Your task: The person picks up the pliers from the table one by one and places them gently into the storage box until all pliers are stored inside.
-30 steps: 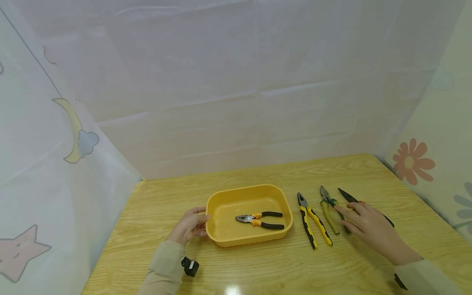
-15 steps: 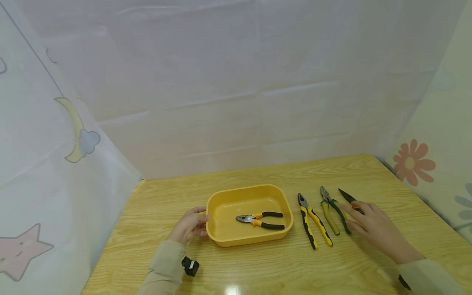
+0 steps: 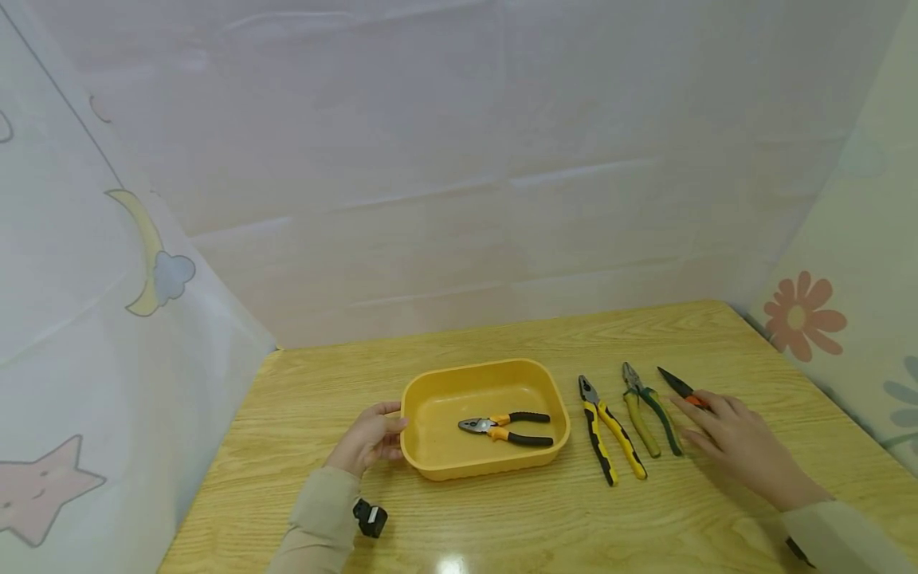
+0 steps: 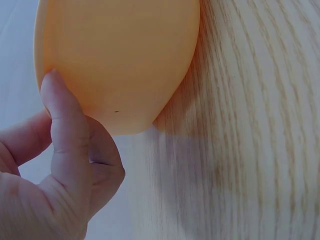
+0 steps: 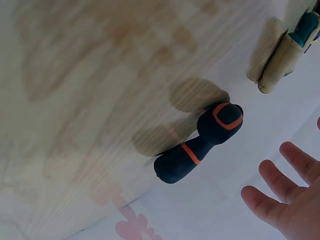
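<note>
Looking first at the pointed pliers (image 3: 677, 384), finding them lying at the right of the desk (image 3: 488, 518), outermost among the loose tools. Running slantwise, with the long axis leading from the dark nose, far and to the left, back toward the near right, and passing below the right grip (image 3: 746, 450). Sending the nose out beyond the fingertips while hiding the handles behind the hand in the head view; showing the banded handle ends in the right wrist view, near the fingers but apart from them.

Judging the deciding relation: lying just beneath and slightly ahead of the right grip, roughly along the line of its forearm, and being far nearer to it than to the left grip (image 3: 367, 437). Spreading loosely at the right grip, holding nothing.

Going leftward, meeting the green-handled pliers (image 3: 637, 414), then the yellow-and-black pliers (image 3: 599, 438), both pointing noses away and opening handles toward the person. Coming next to the yellow tray (image 3: 437, 438), carrying small orange-and-black pliers (image 3: 496, 428) inside, nose left. Pinching the tray's left end with the left grip, setting the thumb over the rim and fingers outside. Ending at pale sheeting (image 3: 430, 199) behind the desk.
</note>
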`<state>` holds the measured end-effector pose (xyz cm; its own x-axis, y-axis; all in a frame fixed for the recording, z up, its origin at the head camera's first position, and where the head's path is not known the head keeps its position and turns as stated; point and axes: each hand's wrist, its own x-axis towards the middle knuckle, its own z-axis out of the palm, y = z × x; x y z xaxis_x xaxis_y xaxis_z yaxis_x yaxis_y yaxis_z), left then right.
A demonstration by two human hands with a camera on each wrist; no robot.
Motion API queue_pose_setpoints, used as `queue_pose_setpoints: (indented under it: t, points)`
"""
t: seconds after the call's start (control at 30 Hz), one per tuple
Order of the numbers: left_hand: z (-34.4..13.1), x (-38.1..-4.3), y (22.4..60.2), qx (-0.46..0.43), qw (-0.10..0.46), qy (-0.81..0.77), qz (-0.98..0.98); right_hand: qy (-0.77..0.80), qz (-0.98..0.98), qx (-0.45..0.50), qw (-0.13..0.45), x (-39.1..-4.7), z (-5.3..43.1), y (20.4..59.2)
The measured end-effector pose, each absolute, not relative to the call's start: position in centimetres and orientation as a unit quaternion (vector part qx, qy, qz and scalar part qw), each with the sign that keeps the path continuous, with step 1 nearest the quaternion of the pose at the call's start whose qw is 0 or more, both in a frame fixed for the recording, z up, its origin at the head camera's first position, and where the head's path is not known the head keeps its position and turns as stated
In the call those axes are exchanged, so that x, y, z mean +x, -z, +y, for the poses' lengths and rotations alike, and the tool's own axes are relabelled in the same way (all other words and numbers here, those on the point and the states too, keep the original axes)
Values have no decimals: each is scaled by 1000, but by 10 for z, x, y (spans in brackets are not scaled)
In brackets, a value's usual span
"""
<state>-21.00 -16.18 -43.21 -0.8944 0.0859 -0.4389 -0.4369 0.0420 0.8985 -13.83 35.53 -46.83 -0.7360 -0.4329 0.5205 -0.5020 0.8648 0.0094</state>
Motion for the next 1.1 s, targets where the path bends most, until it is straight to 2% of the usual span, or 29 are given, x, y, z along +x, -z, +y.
queue_pose_setpoints:
  t: [0.2,0.53,0.77,1.1]
  points:
    - [-161,-210,433,-126,190,-680,697,-53,-938,242,241,-138,360,469]
    - [-162,-211,433,-129,191,-680,696,-45,-964,206,162,-138,372,474]
    - [-162,-212,434,-126,194,-682,694,-52,-981,166,83,-140,382,482]
    - [-163,-210,432,-124,198,-681,694,-41,-982,165,76,-142,392,489]
